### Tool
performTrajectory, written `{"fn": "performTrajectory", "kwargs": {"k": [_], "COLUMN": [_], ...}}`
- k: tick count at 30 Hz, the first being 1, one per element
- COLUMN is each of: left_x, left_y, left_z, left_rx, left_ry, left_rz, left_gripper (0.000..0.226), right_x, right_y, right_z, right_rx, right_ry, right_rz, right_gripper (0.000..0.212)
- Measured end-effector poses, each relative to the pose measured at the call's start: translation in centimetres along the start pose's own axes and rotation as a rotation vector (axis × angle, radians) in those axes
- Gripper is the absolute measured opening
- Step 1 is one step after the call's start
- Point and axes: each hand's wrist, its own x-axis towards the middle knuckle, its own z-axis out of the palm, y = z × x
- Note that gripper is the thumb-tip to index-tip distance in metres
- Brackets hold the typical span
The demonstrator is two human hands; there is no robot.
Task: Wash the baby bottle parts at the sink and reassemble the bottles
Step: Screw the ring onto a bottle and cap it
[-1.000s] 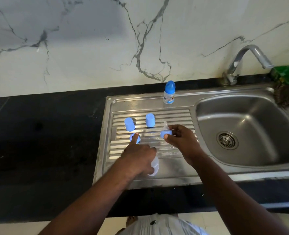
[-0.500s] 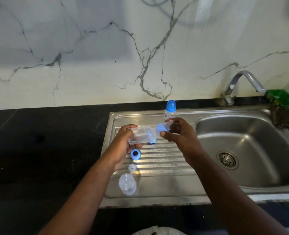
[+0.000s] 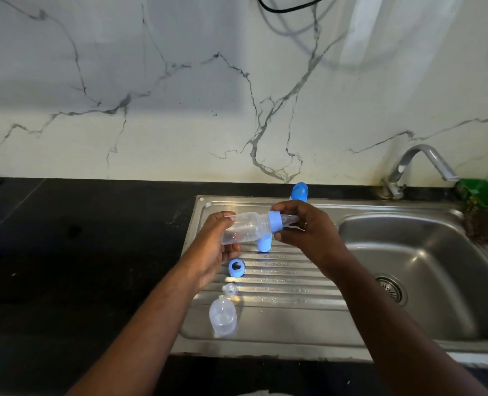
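Gripping clear bottle point(image 3: 244, 230), left hand point(image 3: 218, 241), right hand point(image 3: 308, 230) pinching collar point(image 3: 274, 222)

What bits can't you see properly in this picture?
All in the head view:
- Bottle at the back: only its blue top shows; the right hand hides the rest.
- Blue cap on the draining board: partly hidden behind the held bottle.
- Ring on the held bottle: fingers cover part, so tightness is unclear.
- Green thing by the tap: cut off by the right edge.

clear bottle point(image 3: 244, 230) held sideways, blue collar point(image 3: 274, 221) on
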Motion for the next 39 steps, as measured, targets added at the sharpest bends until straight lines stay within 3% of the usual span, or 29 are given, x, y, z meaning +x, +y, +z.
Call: {"fn": "performTrajectory", "kwargs": {"k": [7, 10, 14, 16, 19, 22, 25, 28, 29, 31, 32, 36, 39], "left_x": [0.1, 0.1, 0.2, 0.3, 0.4, 0.5, 0.6, 0.7, 0.8, 0.9, 0.9, 0.7, 0.3], "left_y": [0.1, 0.2, 0.2, 0.2, 0.3, 0.1, -0.1, 0.0, 0.0, 0.0, 0.0, 0.0, -0.4], "left_z": [0.8, 0.7, 0.6, 0.8, 1.1, 1.2, 1.4, 1.5, 1.5, 1.5, 1.5, 1.9, 2.7], "left_rx": [0.104, 0.111, 0.126, 0.111, 0.065, 0.077, 0.076, 0.089, 0.092, 0.090, 0.089, 0.103, 0.158], "left_ry": [0.033, 0.013, -0.011, -0.005, 0.010, 0.009, 0.000, -0.012, -0.007, 0.008, 0.011, -0.019, -0.037], "left_rz": [0.120, 0.164, 0.162, 0.153, 0.123, 0.130, 0.165, 0.176, 0.169, 0.145, 0.134, 0.147, 0.232], "left_gripper": [0.018, 0.019, 0.020, 0.020, 0.022, 0.022, 0.022, 0.022, 0.023, 0.023, 0.023, 0.021, 0.020], "right_x": [0.1, 0.6, 1.5, 1.6, 1.4, 1.4, 1.4, 1.5, 1.6, 1.6, 1.5, 1.2, 1.0], "right_y": [0.0, -0.6, -1.4, -1.4, -1.0, -0.5, -0.7, -1.2, -1.2, -1.1, -1.1, -0.3, -0.1], "right_z": [0.4, 0.1, -0.6, -0.8, -1.1, -1.1, -1.0, -1.0, -1.1, -1.5, -1.7, -2.3, -2.7], "right_rx": [-0.207, -0.214, -0.167, -0.170, -0.232, -0.348, -0.298, -0.318, -0.278, -0.170, -0.163, -0.405, -0.349], "right_ry": [0.007, -0.032, -0.124, -0.133, -0.117, -0.094, -0.109, -0.129, -0.132, -0.114, -0.125, -0.149, -0.102], "right_rz": [-0.067, 0.020, 0.152, 0.118, -0.006, -0.085, 0.007, 0.133, 0.181, 0.217, 0.181, -0.125, -0.128], "right_gripper": [0.041, 0.029, 0.029, 0.030, 0.055, 0.047, 0.027, 0.060, 0.063, 0.046, 0.036, 0.052, 0.047]}}
